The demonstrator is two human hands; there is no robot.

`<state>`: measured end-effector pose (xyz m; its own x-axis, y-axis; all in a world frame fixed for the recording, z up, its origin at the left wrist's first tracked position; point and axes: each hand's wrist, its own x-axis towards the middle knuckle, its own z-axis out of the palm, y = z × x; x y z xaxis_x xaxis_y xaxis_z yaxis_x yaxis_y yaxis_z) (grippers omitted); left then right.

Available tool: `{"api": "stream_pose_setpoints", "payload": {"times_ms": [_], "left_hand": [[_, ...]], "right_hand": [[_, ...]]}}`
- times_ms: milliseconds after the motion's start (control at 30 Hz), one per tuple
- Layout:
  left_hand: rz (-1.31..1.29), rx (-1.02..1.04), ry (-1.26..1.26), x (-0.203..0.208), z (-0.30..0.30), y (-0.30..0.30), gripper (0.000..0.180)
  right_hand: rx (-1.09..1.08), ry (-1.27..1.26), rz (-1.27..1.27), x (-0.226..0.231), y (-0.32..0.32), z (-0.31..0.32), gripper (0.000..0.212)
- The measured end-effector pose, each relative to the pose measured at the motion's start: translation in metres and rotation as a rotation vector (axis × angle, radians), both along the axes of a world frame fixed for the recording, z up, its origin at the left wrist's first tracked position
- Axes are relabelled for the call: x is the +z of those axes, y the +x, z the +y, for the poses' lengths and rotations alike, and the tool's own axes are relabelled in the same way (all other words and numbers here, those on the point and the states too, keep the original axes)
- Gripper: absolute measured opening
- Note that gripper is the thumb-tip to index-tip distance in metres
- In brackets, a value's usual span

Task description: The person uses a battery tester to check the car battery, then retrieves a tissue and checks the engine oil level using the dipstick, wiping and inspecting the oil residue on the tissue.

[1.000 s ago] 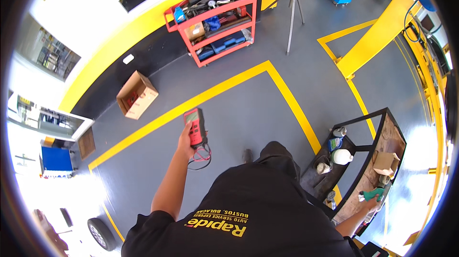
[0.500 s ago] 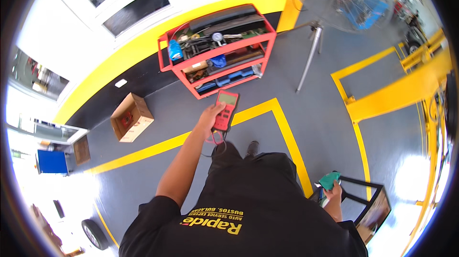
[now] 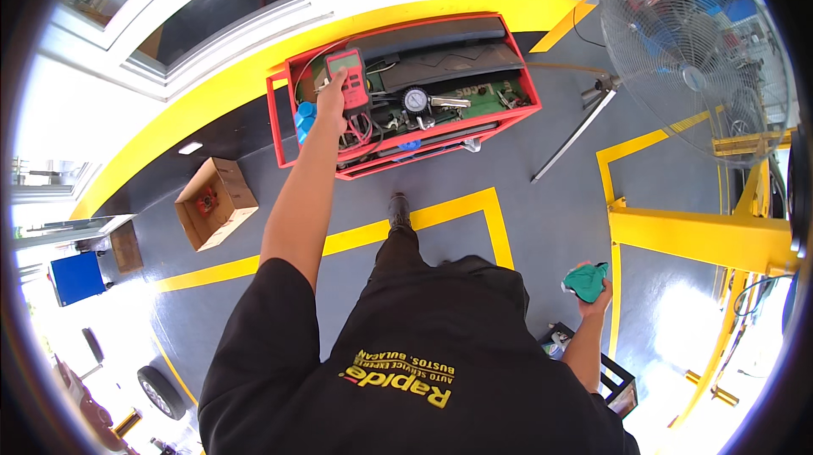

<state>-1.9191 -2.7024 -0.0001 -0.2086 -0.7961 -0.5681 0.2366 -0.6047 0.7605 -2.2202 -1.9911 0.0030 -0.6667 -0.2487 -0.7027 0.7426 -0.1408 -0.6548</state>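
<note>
Stretched forward, my left hand [image 3: 333, 102] grips a red and black handheld tester [image 3: 348, 74] with a small screen, buttons and red cables dangling below it. The tester is over the left part of the top tray of a red tool cart [image 3: 276, 120]; whether it touches the tray I cannot tell. Beside it in the tray are a round dial gauge [image 3: 416, 101] with a metal fitting, and a blue bottle [image 3: 306, 119]. Out to the right, my right hand [image 3: 598, 299] is closed around a crumpled green cloth [image 3: 584, 282].
A large wire fan [image 3: 690, 57] on a stand is right of the cart. An open cardboard box [image 3: 216, 205] sits by the wall at left. A yellow lift post arm [image 3: 699, 235] crosses the right side. A black-framed stand [image 3: 622, 383] is below my right arm; a wheel [image 3: 161, 392] lies lower left.
I have stepped closer to the red cart. My left hand has carried the tester forward from above the floor to over the cart's top tray. The right hand still holds the cloth.
</note>
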Motion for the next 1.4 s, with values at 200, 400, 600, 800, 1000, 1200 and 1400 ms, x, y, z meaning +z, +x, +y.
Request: {"api": "stream_pose_setpoints", "payload": {"times_ms": [200, 400, 600, 800, 1000, 1200, 1400], "left_hand": [[-0.226, -0.051, 0.103, -0.075, -0.075, -0.014, 0.054], [-0.576, -0.096, 0.051, -0.12, -0.087, -0.012, 0.075], [-1.048, -0.182, -0.019, -0.066, -0.071, -0.029, 0.091], [-0.72, -0.24, -0.415, 0.014, 0.019, -0.043, 0.071], [0.395, -0.035, 0.26, 0.026, 0.115, -0.114, 0.059], [0.148, -0.174, 0.54, 0.007, 0.126, -0.125, 0.034], [0.177, -0.153, 0.481, -0.025, 0.104, -0.163, 0.028]], "right_hand": [[-0.004, 0.219, 0.006, 0.022, -0.016, -0.091, 0.032], [0.351, 0.454, 0.028, 0.004, -0.086, -0.209, 0.035], [0.886, 0.474, 0.483, 0.014, -0.085, -0.415, 0.032], [1.078, -0.045, 0.309, 0.039, -0.041, -0.546, 0.036], [1.867, -0.187, 1.131, 0.046, 0.042, -0.565, 0.067], [1.947, -0.247, -0.006, -0.008, -0.038, -0.589, 0.047], [1.393, 0.327, 0.591, -0.14, -0.116, -0.615, 0.04]]}}
